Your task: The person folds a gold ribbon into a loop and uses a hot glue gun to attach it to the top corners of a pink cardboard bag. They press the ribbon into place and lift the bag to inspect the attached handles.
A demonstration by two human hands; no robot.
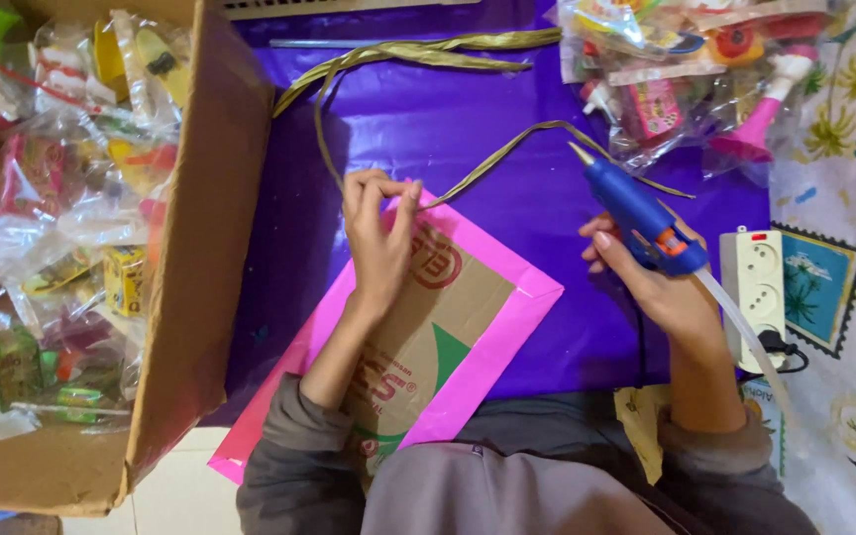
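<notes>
Two bare hands w/ grey sleeves pushed up the forearms, seen from above. Left hand [378,233] sits left of the blue glue gun [641,218], palm down, fingers curled, thumb & fingertips pinched together at its upper edge. Right hand [636,272] wraps the glue gun's grip from below, index finger near the trigger, wrist bent, forearm angled back toward the body.
</notes>
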